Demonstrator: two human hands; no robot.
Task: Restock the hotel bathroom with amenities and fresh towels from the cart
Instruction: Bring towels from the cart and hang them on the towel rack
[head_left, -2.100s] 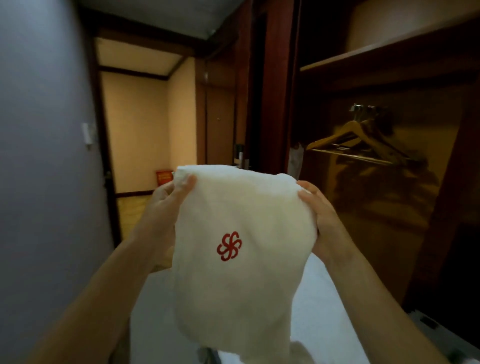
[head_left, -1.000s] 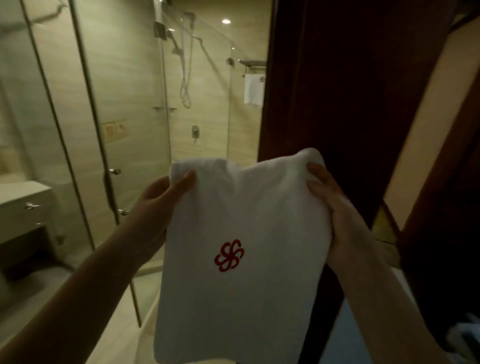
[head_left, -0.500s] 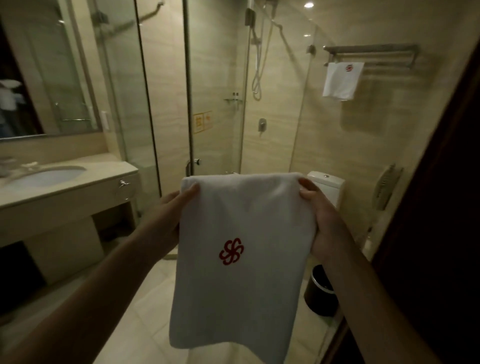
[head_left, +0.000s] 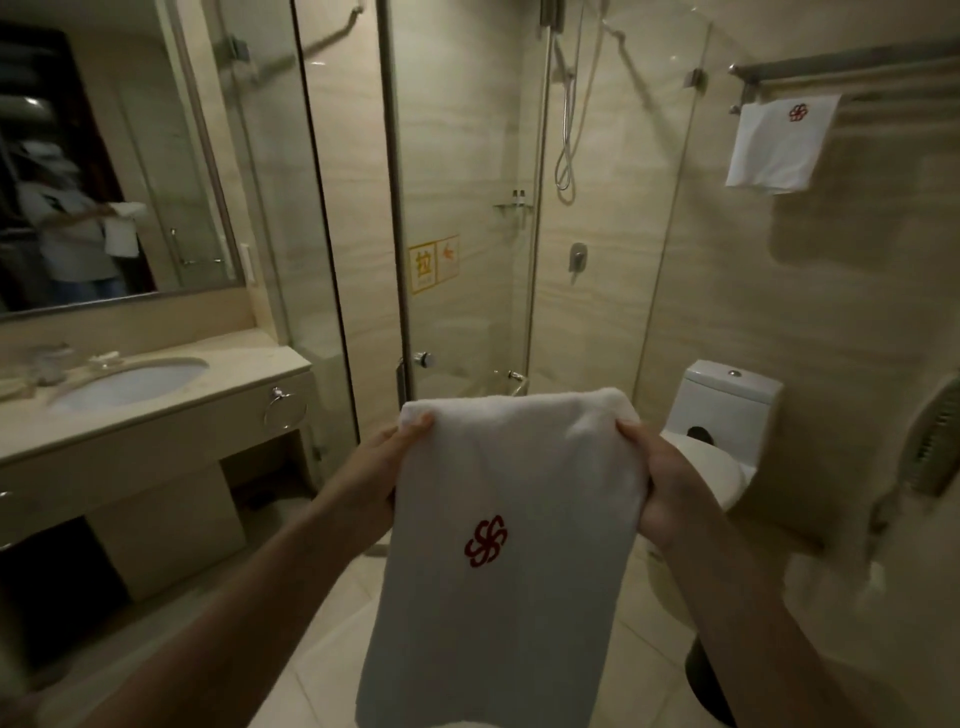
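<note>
A folded white towel (head_left: 498, 597) with a red flower logo hangs in front of me, logo facing me. My left hand (head_left: 387, 462) pinches its top left corner and my right hand (head_left: 657, 478) grips its top right corner, holding it stretched flat at chest height. High on the right wall a metal towel rack (head_left: 852, 67) carries another white towel (head_left: 776, 143) with the same logo.
A glass shower enclosure (head_left: 467, 208) stands straight ahead. The vanity counter (head_left: 249, 371) with sink (head_left: 127, 382) and mirror (head_left: 104, 171) is on the left. A white toilet (head_left: 722, 410) is right of the towel, a dark bin (head_left: 701, 675) below it. Tiled floor lies ahead.
I have turned from the dark hallway through the doorway into the bathroom. The sink, shower and toilet have come closer, and both hands have kept hold of the towel.
</note>
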